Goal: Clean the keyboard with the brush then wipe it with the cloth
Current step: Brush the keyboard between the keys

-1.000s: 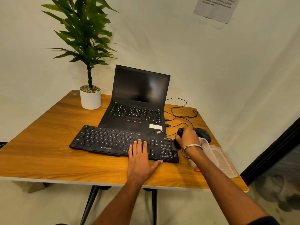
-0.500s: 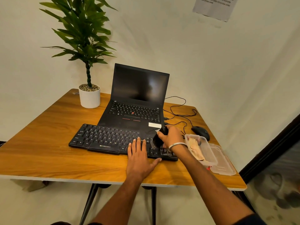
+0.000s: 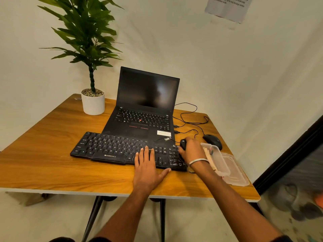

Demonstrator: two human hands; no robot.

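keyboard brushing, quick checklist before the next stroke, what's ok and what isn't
1. Keyboard steadied: ok, left hand lies flat across its front edge.
2. Brush gripped: ok, right hand is curled round it.
3. Bristles touching the keys: cannot tell, the hand hides them.
4. Path to the left: not ok, the left hand covers keys near the middle.
5. Cloth ready: cannot tell, something pale lies in the tub.
6. Mouse out of the way: ok, it sits apart from the keyboard.

A black keyboard (image 3: 111, 148) lies on a wooden table (image 3: 52, 165), in front of an open laptop (image 3: 145, 105). The left hand (image 3: 147, 170) presses flat on its near edge. At 3 o'clock from that hand, the right hand (image 3: 192, 151) grips a black brush (image 3: 183, 144) over the keyboard's right end.
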